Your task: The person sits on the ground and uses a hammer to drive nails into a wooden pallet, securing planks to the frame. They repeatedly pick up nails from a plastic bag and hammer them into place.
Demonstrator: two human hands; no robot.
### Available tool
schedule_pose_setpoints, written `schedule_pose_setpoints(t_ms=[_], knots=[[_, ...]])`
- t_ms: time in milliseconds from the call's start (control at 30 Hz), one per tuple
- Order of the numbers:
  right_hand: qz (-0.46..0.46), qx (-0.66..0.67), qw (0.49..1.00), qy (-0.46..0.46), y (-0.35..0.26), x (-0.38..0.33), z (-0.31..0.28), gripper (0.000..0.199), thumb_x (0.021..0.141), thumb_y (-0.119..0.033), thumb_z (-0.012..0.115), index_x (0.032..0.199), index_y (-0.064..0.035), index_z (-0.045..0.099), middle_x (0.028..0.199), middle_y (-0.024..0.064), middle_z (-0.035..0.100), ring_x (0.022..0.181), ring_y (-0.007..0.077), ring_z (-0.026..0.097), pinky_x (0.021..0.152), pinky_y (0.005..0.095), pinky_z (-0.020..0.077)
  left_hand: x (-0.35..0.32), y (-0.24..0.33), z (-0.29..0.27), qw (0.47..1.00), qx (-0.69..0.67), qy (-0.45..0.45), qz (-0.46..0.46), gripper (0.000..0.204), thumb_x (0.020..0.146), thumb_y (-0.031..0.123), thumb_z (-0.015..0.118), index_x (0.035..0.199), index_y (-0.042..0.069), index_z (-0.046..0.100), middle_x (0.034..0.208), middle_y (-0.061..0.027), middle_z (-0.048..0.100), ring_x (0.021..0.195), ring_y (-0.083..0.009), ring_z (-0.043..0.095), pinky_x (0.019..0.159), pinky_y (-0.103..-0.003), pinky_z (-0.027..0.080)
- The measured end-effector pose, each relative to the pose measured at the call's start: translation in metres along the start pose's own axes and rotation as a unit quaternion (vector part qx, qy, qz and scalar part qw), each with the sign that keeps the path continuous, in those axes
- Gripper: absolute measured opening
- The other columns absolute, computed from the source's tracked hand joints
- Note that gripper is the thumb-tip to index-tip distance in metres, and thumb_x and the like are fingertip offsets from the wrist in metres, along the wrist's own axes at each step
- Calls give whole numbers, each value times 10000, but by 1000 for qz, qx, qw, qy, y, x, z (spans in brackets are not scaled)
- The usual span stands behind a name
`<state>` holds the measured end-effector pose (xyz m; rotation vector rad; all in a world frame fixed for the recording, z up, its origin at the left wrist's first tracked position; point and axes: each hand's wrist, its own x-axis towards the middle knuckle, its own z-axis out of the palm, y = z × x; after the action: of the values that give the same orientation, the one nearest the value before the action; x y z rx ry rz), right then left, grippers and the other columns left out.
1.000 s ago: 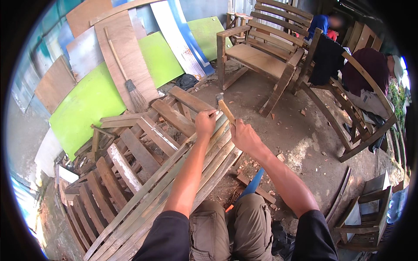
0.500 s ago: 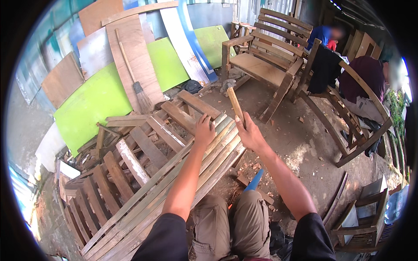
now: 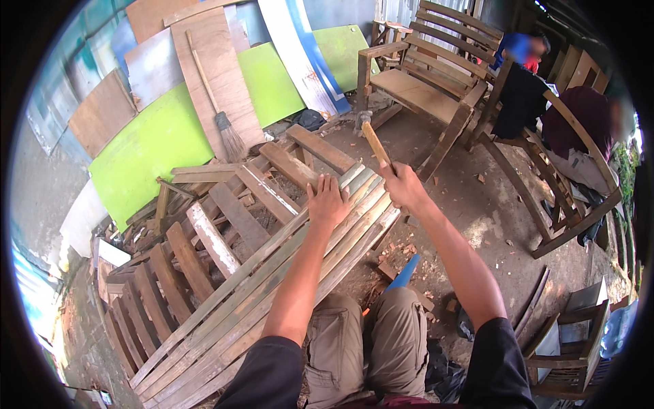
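My right hand (image 3: 403,187) is closed round the wooden handle of a hammer (image 3: 377,144), whose greyish head points away from me. It is held beside the far end of a bundle of long, pale wooden slats (image 3: 300,255). The slats slope from the lower left up to the middle, in front of my knees. Near their far end, my left hand (image 3: 328,202) lies on top with its fingers stretched out and slightly apart. Beneath and left of the slats is a frame of dark wooden boards (image 3: 178,266), some with white paint patches.
A wooden bench (image 3: 415,88) stands at the back, with a chair frame (image 3: 572,218) at the right. Two people work near it. A broom (image 3: 228,133) leans on panels at the left. Something blue and pointed (image 3: 405,271) rises by my knee amid wood chips.
The whole view has shifted a little. My left fingers, bent before, now lie flatter and straighter on the slats. My right hand keeps its grip on the hammer beside the slats' far end.
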<state>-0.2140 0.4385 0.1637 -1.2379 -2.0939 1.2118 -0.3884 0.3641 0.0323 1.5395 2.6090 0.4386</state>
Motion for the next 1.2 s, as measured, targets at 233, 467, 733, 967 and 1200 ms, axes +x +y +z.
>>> schedule_pose_setpoints(t_ms=[233,467,733,967,1200], knots=[[-8,12,998,64,82,-5,37,487,1054,-392,478,996,61,646,812,255,660,848,408,678,772,482,490,10,2,4,994,-78,76,-2,425,1036,303,452,1349,49,587,1475,-122,547,1479,-266,364,1236,-555,175],[-11,15,997,70,89,-6,44,482,1056,-400,477,1002,54,630,812,272,663,810,435,675,727,497,491,12,7,-1,996,-69,54,-12,415,1024,307,475,1323,55,613,1440,-129,579,1461,-260,396,1238,-552,174],[-74,-76,989,99,75,12,36,464,1047,-393,506,1035,41,670,733,209,630,711,330,650,689,453,484,11,2,6,993,-80,83,-11,469,1030,318,452,1362,21,596,1453,-134,568,1465,-249,391,1247,-522,175],[-53,-70,993,83,75,10,35,462,1046,-398,510,1010,39,656,739,220,624,721,327,647,702,455,484,5,9,-2,993,-91,80,-4,483,1028,312,464,1366,-10,589,1466,-138,555,1460,-250,398,1247,-504,189],[-53,-81,994,51,64,5,24,479,1044,-404,516,917,51,594,741,248,608,729,379,629,716,475,478,8,3,1,989,-117,87,-11,445,1009,300,505,1339,26,622,1450,-125,572,1450,-254,410,1244,-503,198]])
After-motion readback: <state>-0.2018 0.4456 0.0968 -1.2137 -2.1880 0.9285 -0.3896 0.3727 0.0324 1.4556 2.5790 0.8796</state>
